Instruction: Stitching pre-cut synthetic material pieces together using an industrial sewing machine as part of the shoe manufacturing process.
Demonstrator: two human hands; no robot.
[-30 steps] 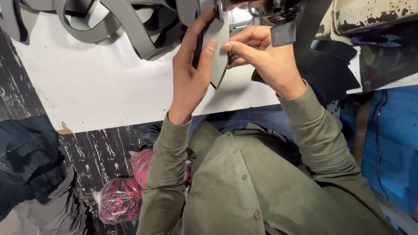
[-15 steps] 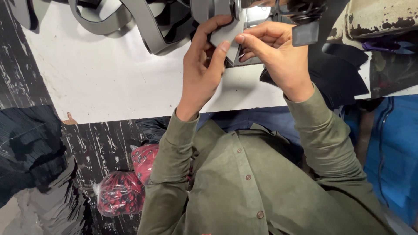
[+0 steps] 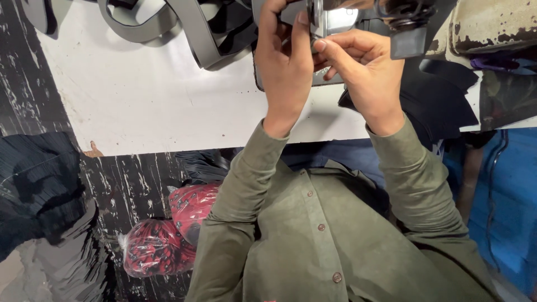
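Observation:
My left hand (image 3: pixel 282 61) and my right hand (image 3: pixel 363 70) meet at the top of the view over a white table (image 3: pixel 151 100). Both grip a flat grey piece of material (image 3: pixel 330 81), mostly hidden under my fingers. They hold it against the shiny metal part of a sewing machine (image 3: pixel 335 17). My right thumb and forefinger pinch at the piece's edge, right beside my left thumb. My olive green sleeves and shirt fill the lower middle of the view.
Looped grey straps (image 3: pixel 190 28) lie on the table at the upper left. Black cut pieces (image 3: pixel 442 98) are piled right of my right wrist, under the machine's worn body (image 3: pixel 492 28). Red-and-black bagged items (image 3: pixel 162 246) and a dark stack (image 3: pixel 33 184) sit below the table edge.
Both hands have carried the grey piece up to the machine's metal part, and it has turned from hanging upright to lying flatter under my fingers.

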